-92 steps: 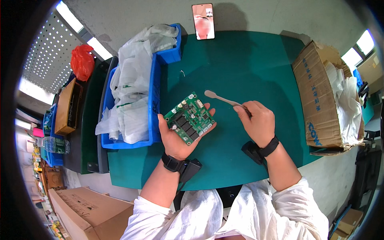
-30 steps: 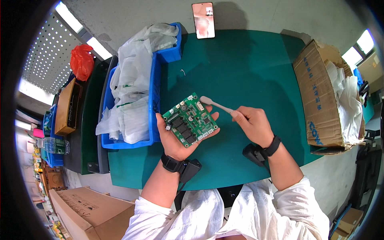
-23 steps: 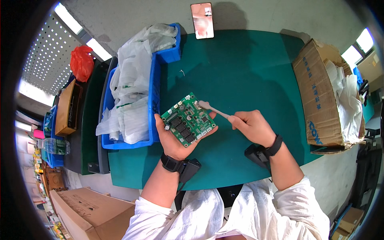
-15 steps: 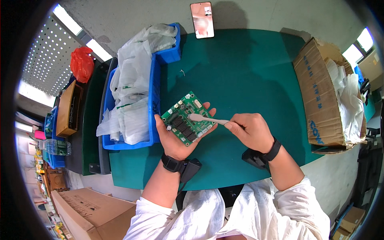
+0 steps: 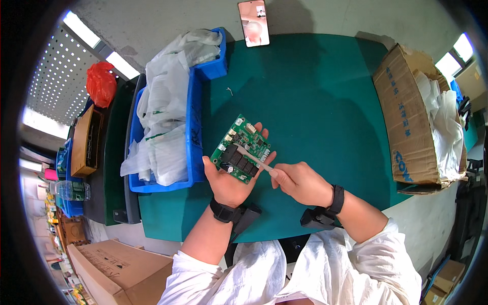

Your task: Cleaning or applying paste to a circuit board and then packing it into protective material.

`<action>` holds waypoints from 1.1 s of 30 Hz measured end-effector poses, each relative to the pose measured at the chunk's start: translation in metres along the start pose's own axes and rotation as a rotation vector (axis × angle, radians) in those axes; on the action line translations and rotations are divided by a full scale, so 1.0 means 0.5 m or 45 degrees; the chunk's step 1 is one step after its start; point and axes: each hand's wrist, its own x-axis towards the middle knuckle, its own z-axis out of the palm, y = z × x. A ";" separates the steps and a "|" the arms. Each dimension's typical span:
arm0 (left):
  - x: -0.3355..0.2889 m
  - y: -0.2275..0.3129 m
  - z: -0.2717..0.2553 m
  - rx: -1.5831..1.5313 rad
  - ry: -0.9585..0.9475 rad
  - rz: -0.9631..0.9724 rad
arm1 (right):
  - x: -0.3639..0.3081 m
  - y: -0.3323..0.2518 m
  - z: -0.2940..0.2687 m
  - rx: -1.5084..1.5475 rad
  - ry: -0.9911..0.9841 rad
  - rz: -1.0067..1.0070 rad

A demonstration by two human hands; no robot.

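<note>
A green circuit board [image 5: 235,144], with a row of black blocks and white connectors along its edges, rests tilted on the palm of my left hand [image 5: 227,189]. The fingers come up behind its far and right edges. My right hand [image 5: 306,184] pinches the handle of a pale toothbrush [image 5: 259,161]. Its head reaches onto the board beside the black blocks; the bristles are out of sight underneath. Both wrists carry black straps with small devices.
To the left, a blue bin [image 5: 195,129] holds boards in whitish wrapping, with a smaller blue bin [image 5: 217,67] behind it. A cardboard box [image 5: 406,117] with white wrapping stands at the right of the green table [image 5: 315,112]. A phone [image 5: 253,24] lies beyond the far edge.
The board has turned and tipped in my left hand. My right hand has moved left and down, bringing the toothbrush to a steeper slant across the board.
</note>
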 end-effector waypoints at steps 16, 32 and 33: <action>0.005 0.023 -0.024 -0.099 -0.057 0.057 | -0.017 -0.003 -0.064 -0.586 0.005 0.045; 0.010 0.031 -0.025 -0.351 -0.022 0.016 | -0.003 0.025 -0.070 -0.769 0.444 -0.164; 0.012 0.031 -0.027 -0.282 -0.042 0.020 | 0.000 0.024 -0.073 -0.759 0.498 -0.155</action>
